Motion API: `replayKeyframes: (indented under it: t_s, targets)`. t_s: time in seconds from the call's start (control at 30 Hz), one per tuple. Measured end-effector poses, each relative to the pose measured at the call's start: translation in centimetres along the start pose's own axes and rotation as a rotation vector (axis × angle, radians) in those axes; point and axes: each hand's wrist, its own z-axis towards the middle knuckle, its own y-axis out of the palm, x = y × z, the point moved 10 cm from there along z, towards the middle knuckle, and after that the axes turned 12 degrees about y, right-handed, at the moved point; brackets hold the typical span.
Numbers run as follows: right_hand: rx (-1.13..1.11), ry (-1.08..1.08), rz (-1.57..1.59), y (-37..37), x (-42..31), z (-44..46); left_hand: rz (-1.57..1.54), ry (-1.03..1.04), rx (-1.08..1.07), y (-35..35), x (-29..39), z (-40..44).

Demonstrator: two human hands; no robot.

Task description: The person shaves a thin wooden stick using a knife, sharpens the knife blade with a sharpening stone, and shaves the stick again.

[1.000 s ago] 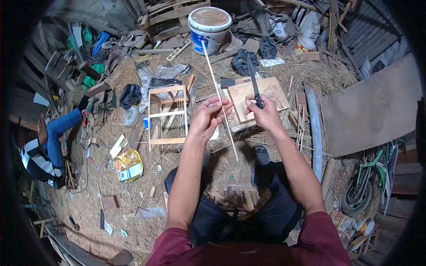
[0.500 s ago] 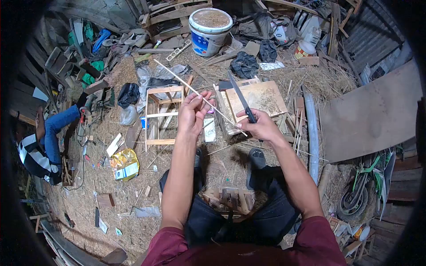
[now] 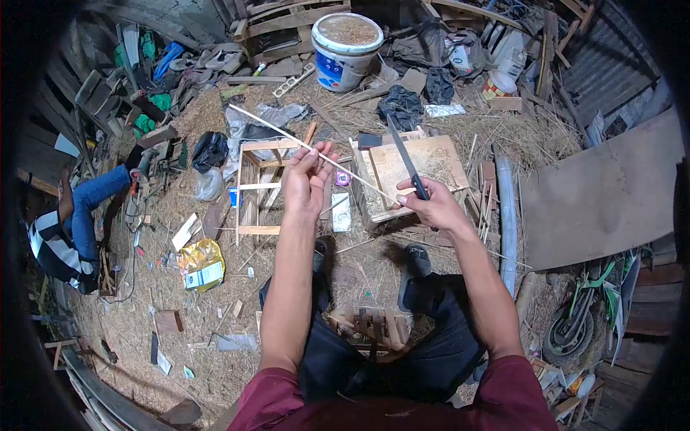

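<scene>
While the left hand (image 3: 305, 185) pinches a thin wooden stick (image 3: 273, 128) against its loosely curled fingers, the right hand (image 3: 434, 207) grips a knife (image 3: 405, 154) by its black handle, blade pointing away. The stick slants from beyond the left fingers down to the right thumb, near its lower end. Just past the right fingers lies a pale wooden panel (image 3: 431, 159); left of the left fingers is a slatted wooden frame (image 3: 260, 230).
</scene>
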Motion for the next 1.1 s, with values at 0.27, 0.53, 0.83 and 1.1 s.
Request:
replayKeyframes:
  t_s: [0.27,0.53,0.83,1.1]
  targets:
    - [0.031,-0.035,-0.076,0.3,-0.7,-1.1,-0.066,0.03,0.032,-0.8,1.1,0.3]
    - [0.026,-0.031,-0.051,0.6,0.4,-0.6,-0.04,0.03,0.032,-1.4,1.0,0.1]
    - [0.001,0.022,0.068,0.8,0.7,-0.9,-0.072,0.052,0.057,-1.7,1.3,0.0]
    - [-0.029,0.022,0.064,1.1,0.8,-1.0,-0.079,0.045,0.05,-1.8,1.1,-0.1]
